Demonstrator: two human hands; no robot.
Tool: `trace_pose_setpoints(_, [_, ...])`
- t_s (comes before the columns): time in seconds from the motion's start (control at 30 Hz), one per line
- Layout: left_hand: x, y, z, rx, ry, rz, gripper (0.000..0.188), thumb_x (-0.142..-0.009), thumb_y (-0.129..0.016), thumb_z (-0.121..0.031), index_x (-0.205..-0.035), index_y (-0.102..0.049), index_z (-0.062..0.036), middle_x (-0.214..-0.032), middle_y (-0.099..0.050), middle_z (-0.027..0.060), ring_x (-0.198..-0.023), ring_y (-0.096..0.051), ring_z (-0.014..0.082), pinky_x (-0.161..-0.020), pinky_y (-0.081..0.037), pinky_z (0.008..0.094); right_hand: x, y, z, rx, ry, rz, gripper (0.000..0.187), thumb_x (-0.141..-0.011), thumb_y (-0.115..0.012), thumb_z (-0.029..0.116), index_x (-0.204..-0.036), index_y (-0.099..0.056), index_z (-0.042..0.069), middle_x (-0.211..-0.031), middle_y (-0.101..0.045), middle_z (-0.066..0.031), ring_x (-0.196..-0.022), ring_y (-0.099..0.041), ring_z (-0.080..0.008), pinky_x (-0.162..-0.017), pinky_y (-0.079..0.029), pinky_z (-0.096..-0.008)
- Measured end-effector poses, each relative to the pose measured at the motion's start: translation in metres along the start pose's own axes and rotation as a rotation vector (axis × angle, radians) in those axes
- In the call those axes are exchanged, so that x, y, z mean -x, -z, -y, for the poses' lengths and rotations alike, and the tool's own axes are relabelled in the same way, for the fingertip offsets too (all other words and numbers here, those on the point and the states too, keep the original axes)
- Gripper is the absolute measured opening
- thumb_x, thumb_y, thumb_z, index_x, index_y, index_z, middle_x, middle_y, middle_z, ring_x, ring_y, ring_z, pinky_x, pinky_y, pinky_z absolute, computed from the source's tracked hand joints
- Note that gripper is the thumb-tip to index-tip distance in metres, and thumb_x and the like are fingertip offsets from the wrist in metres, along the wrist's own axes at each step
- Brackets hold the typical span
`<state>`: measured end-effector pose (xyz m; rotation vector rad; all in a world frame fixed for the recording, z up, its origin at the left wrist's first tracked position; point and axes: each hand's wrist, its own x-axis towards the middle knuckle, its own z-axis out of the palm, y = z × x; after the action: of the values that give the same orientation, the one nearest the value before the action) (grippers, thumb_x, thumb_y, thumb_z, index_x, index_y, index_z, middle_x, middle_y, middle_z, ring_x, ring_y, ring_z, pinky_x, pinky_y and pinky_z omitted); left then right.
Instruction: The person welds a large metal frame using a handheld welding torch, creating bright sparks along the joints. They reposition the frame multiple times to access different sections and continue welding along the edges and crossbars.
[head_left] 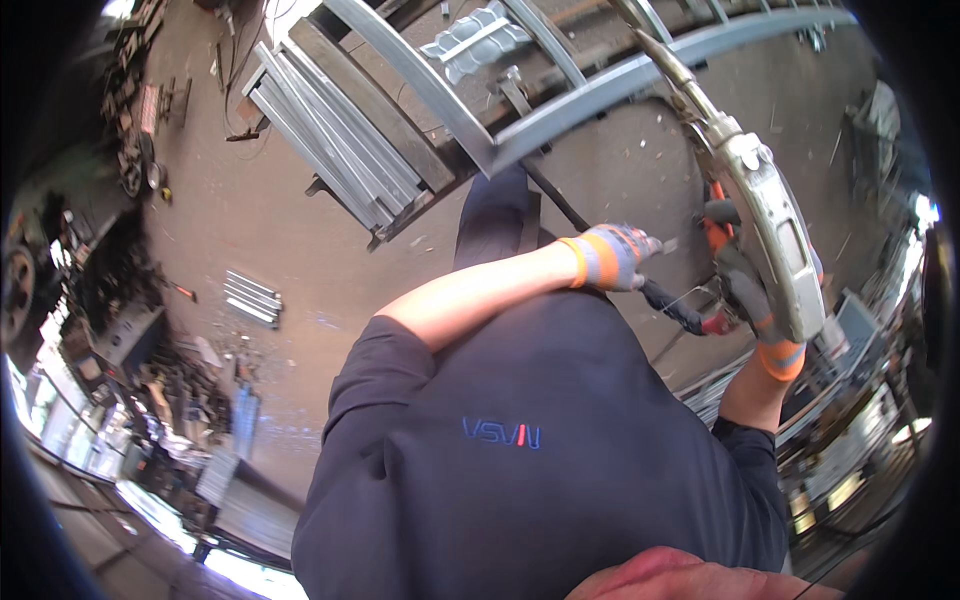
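My left hand [610,257], in an orange and grey glove, is held in front of my body. Its fingers point right, with the thumb apart; the tips are blurred and I see nothing gripped. On the right, my right hand [745,282], gloved alike, is curled behind a long light-grey metal tool [778,225] with a slotted body and a narrow upper end. That tool hides part of the fingers, and an orange part shows beside them. Between the hands is a dark cable [672,307] with a red end [718,323].
Ahead stands a grey metal frame [590,97] on a workbench. Long metal profiles [335,135] lie stacked to its left. Several short metal bars [252,298] rest on the floor at left. Scrap and equipment [130,335] line the left side. More metal stock [850,320] is at right.
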<state>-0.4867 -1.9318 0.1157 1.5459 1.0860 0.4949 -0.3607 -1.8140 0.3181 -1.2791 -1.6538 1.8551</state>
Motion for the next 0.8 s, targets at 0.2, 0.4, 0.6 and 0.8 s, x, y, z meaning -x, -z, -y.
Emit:
trace_pose_setpoints(0.2, [0.027, -0.085, -0.039, -0.08, -0.034, 0.45, 0.049, -0.082, -0.071, -0.021, -0.127, -0.064, -0.0026, -0.122, -0.071, 0.0224, -0.115, -0.069, 0.0376, -0.095, -0.054, 0.0452, 0.066, -0.021, -0.043, -0.371, -0.086, 0.017, 0.081, -0.089, -0.079, 0.024, -0.157, -0.042, 0.0, -0.13, -0.067, -0.0181, -0.081, -0.061, -0.009, -0.072, -0.049, -0.0235])
trace_pose_setpoints(0.4, [0.065, -0.102, -0.043, 0.04, -0.443, 0.585, 0.039, -0.09, -0.07, -0.034, -0.112, -0.071, -0.001, -0.101, -0.074, 0.0205, -0.1, -0.07, 0.0414, -0.089, -0.054, 0.0485, 0.088, -0.072, -0.026, 0.111, -0.051, -0.264, 0.083, -0.09, -0.078, 0.021, -0.159, -0.036, -0.001, -0.131, -0.064, -0.0213, -0.072, -0.055, -0.0036, -0.068, -0.046, -0.0211])
trace_pose_setpoints(0.6, [0.097, -0.07, -0.067, 0.427, -0.72, 0.664, 0.045, -0.092, -0.067, -0.042, -0.101, -0.072, 0.0011, -0.098, -0.073, 0.0249, -0.099, -0.067, 0.0451, -0.089, -0.053, 0.0509, 0.043, -0.121, 0.026, 0.047, -0.273, -0.207, 0.068, -0.091, -0.078, 0.016, -0.151, -0.051, 0.0, -0.131, -0.067, -0.0182, -0.102, -0.064, -0.0176, -0.09, -0.052, -0.0322])
trace_pose_setpoints(0.8, [0.115, 0.001, -0.116, 0.775, -0.836, 0.829, 0.052, -0.098, -0.06, -0.049, -0.109, -0.071, 0.0014, -0.101, -0.072, 0.026, -0.101, -0.068, 0.0433, -0.091, -0.053, 0.0498, -0.039, -0.159, 0.068, 0.399, -0.627, -0.086, 0.058, -0.082, -0.082, 0.012, -0.136, -0.064, -0.001, -0.099, -0.073, -0.0089, -0.078, -0.065, -0.013, -0.066, -0.051, -0.0277])
